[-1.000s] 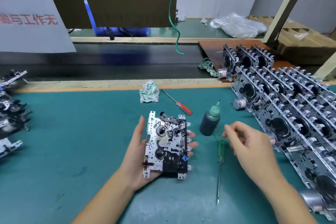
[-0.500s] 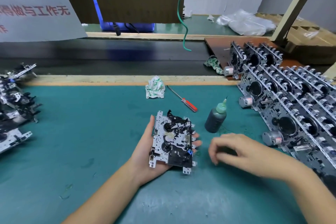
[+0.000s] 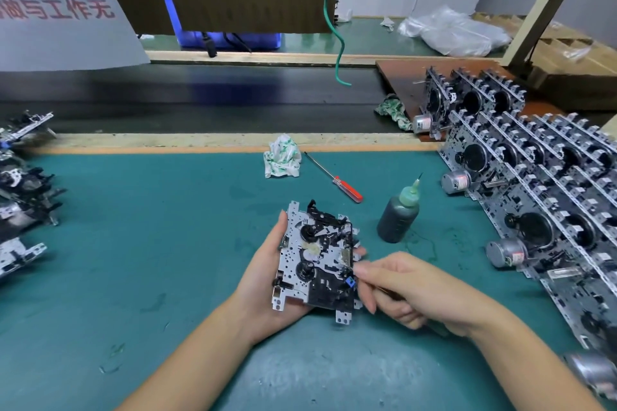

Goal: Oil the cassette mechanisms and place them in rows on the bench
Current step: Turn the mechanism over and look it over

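At frame center, the left hand (image 3: 267, 280) cradles a cassette mechanism (image 3: 317, 260) in its curled fingers above the green bench (image 3: 133, 243). The right hand (image 3: 410, 290) pinches a thin tool against the mechanism's right edge.

I can't make out the thin tool (image 3: 389, 291) my right hand (image 3: 417, 290) pinches; its fingers hide most of it. My left hand (image 3: 267, 280) is mostly covered by the cassette mechanism (image 3: 317, 260). The rows of mechanisms (image 3: 547, 197) run off the right edge, the near motor (image 3: 592, 374) blurred. The left pile (image 3: 23, 197) is cut off too.
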The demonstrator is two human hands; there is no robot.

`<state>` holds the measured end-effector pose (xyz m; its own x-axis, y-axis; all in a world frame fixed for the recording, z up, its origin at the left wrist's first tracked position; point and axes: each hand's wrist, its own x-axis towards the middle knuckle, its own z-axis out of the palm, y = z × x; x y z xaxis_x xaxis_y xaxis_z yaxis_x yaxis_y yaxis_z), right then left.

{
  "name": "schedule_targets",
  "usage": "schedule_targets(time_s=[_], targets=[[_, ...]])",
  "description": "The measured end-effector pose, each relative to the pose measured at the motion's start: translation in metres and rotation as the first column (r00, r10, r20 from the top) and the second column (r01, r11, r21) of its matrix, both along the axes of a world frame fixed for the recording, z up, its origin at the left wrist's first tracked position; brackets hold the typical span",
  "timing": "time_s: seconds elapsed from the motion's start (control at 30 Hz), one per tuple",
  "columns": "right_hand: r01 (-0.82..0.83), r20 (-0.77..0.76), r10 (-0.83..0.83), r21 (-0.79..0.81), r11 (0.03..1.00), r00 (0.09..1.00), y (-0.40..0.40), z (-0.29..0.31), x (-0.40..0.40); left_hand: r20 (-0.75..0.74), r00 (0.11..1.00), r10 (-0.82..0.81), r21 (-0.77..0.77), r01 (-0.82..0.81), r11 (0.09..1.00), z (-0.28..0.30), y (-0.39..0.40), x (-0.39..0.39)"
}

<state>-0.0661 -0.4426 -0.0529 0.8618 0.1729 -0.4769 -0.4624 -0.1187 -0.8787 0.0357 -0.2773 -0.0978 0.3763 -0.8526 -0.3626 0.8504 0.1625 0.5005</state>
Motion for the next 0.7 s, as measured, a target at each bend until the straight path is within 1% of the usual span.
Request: schedule_targets(time_s=[0.17, 0.3, 0.43, 0.5, 0.6, 0.7], targets=[[0.01, -0.011, -0.009, 0.095, 0.995, 1.0, 0.0021, -0.0013, -0.0014, 0.023, 1.0, -0.003, 0.035, 0.003, 0.999, 0.0014, -0.0009, 0.0012], [0.015, -0.02, -0.013, 0.063, 0.998, 1.0, 0.0026, -0.0006, -0.0022, 0.017, 1.0, 0.005, 0.049, -0.006, 0.999, 0.001, -0.0007, 0.0015], [0.042, -0.02, -0.043, -0.039, 0.998, 0.999, 0.0045, 0.0007, -0.0021, 0.023, 1.0, 0.013, 0.042, -0.014, 0.999, 0.0003, -0.0012, 0.0], [0.038, -0.036, -0.04, -0.065, 0.997, 0.999, 0.0039, 0.0021, -0.0017, 0.023, 1.0, 0.013, 0.041, -0.014, 0.999, 0.0012, -0.0012, -0.0006], [0.03, -0.069, -0.034, -0.055, 0.998, 0.997, 0.0032, 0.0032, -0.0018, 0.027, 1.0, 0.01, 0.059, -0.012, 0.998, 0.0028, -0.0009, -0.0005], [0.029, -0.071, -0.032, -0.036, 0.999, 0.997, 0.0048, 0.0017, -0.0026, 0.035, 0.999, 0.009, 0.081, -0.012, 0.997, 0.0047, -0.0014, -0.0012]])
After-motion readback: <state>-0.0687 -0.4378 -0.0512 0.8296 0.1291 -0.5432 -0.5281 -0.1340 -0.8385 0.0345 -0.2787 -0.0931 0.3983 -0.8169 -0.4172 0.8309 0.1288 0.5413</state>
